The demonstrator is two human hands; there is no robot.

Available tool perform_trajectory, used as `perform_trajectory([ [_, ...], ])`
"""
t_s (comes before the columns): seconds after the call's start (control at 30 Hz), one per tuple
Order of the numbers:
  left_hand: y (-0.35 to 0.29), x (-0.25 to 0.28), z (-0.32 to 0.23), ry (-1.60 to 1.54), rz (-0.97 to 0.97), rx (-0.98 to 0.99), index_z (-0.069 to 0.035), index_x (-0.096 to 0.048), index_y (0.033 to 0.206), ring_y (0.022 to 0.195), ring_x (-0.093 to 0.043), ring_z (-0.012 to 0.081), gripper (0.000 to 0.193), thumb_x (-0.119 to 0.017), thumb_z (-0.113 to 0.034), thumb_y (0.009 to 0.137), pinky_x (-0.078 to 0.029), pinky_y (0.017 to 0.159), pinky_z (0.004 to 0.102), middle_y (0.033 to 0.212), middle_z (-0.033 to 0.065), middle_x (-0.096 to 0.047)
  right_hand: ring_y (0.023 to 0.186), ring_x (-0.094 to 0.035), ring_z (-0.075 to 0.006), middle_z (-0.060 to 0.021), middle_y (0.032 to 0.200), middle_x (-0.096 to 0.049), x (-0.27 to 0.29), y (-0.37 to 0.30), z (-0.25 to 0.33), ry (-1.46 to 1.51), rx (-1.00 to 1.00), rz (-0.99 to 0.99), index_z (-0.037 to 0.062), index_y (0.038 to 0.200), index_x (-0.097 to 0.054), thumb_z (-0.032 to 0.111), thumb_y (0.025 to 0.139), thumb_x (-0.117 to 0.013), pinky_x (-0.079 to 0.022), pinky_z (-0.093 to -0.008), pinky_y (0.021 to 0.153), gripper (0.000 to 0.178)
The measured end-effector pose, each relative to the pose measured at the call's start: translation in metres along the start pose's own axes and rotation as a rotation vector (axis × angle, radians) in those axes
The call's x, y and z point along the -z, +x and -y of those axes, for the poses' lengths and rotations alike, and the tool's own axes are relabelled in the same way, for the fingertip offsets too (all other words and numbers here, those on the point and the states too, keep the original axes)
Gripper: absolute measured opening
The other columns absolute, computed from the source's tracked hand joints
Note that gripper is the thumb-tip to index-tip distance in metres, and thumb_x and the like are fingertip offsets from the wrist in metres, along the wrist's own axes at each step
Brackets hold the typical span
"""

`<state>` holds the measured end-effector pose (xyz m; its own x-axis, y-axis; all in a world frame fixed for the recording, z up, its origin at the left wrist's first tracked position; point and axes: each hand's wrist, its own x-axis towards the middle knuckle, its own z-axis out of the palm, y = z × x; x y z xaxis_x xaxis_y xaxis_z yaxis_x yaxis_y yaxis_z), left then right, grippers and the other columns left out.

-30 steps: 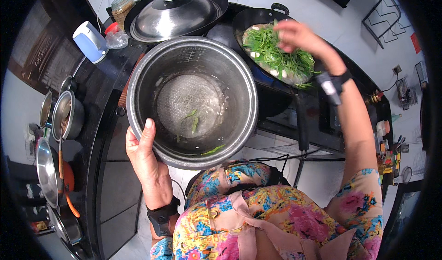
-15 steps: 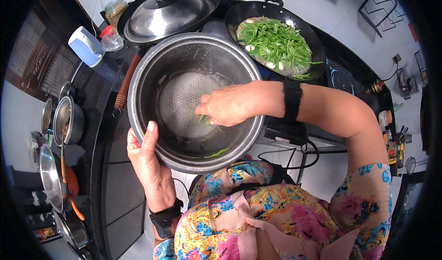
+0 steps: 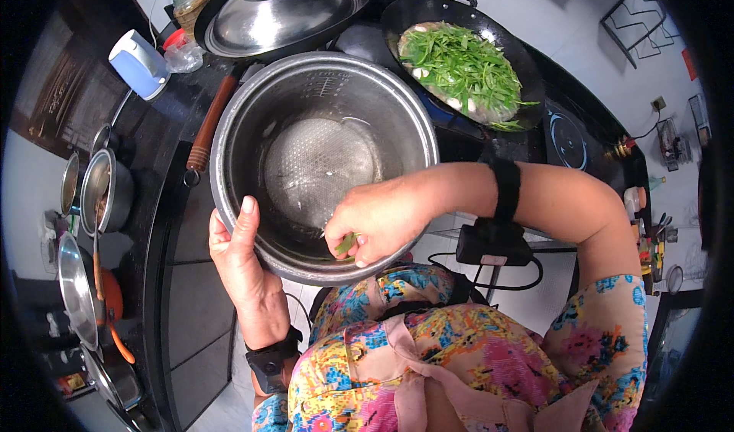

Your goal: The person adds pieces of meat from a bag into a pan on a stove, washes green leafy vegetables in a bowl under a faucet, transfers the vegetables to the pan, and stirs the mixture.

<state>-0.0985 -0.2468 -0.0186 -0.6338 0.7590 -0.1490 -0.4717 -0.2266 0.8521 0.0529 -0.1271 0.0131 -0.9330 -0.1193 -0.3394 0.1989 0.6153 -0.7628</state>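
Observation:
A dark grey rice-cooker inner pot (image 3: 252, 126), tilted so its inside faces me, is in front of my body. My left hand (image 3: 246, 267) grips its lower left rim, thumb over the edge and fingers behind the wall. Inside the pot, low near the front wall, my right hand (image 3: 378, 222) is closed on some green leaves (image 3: 348, 242). Bits of leaf peek out between its fingers. The pot's bottom looks wet and dimpled. Beyond it, a black wok (image 3: 527, 88) holds a heap of shredded green leaves (image 3: 462, 69) and white pieces in liquid.
A second wok under a steel lid (image 3: 287, 15) stands at the back left, its wooden handle (image 3: 214, 118) jutting toward me. A blue-white kettle (image 3: 139, 65) and a glass jar (image 3: 191, 8) sit left of it. Several pans and bowls (image 3: 76, 290) line the left side.
My right hand has moved from the pot's middle toward its front wall. The leaf strip lying there is now gathered in its fingers. My left hand keeps its hold on the rim.

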Motion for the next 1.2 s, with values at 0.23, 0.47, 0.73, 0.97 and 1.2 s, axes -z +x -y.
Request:
perform_trajectory([
  [0.23,0.011,0.009,0.003,-0.027,0.028,0.043,-0.003,-0.054,0.107,0.086,-0.061,0.0159,0.028,-0.063,-0.008,0.082,-0.049,0.077,0.0281,0.098,0.0081,-0.062,0.063,-0.060,-0.0241,-0.0123,0.066,-0.060,0.011,-0.020,0.009,-0.026,0.161,-0.142,0.0012,0.075,-0.060,0.003,0.067,-0.061,-0.047,-0.0325,0.058,0.008],
  [0.47,0.018,0.009,-0.006,-0.024,0.051,0.028,-0.003,-0.054,0.109,0.089,-0.060,0.0180,0.030,-0.063,-0.010,0.082,-0.048,0.081,0.0299,0.103,0.0094,-0.061,0.060,-0.059,-0.0108,-0.0031,0.077,-0.062,0.091,-0.145,0.028,0.300,0.151,-1.026,0.0050,0.082,-0.062,0.003,0.074,-0.063,-0.048,-0.0205,0.051,0.009],
  [0.73,0.036,0.013,-0.003,-0.002,0.139,0.128,-0.004,-0.054,0.113,0.094,-0.059,0.0192,0.032,-0.062,-0.012,0.082,-0.046,0.085,0.0320,0.106,0.0090,-0.061,0.078,-0.063,-0.0117,-0.0114,0.095,-0.064,0.072,-0.190,-0.120,-0.620,-0.755,-1.398,0.0041,0.112,-0.059,0.014,0.087,-0.055,-0.052,-0.0239,0.071,0.027],
  [0.97,0.036,0.017,0.003,0.076,0.178,0.165,-0.003,-0.051,0.118,0.096,-0.058,0.0212,0.038,-0.062,-0.013,0.082,-0.045,0.088,0.0339,0.111,0.0104,-0.059,0.072,-0.062,-0.0088,-0.0075,0.081,-0.066,0.032,-0.162,-0.037,-0.092,-0.389,-1.645,-0.0019,0.098,-0.064,0.007,0.087,-0.053,-0.051,-0.0218,0.067,0.018],
  [1.2,-0.009,0.013,-0.008,0.101,0.352,0.201,-0.001,-0.052,0.110,0.091,-0.060,0.0202,0.036,-0.066,-0.006,0.078,-0.048,0.085,0.0327,0.103,0.0120,-0.061,0.069,-0.061,-0.0248,-0.0098,0.077,-0.060,-0.068,-0.135,0.046,-0.486,-0.322,-1.470,0.0057,0.086,-0.063,0.002,0.077,-0.059,-0.048,-0.0299,0.058,0.011],
])
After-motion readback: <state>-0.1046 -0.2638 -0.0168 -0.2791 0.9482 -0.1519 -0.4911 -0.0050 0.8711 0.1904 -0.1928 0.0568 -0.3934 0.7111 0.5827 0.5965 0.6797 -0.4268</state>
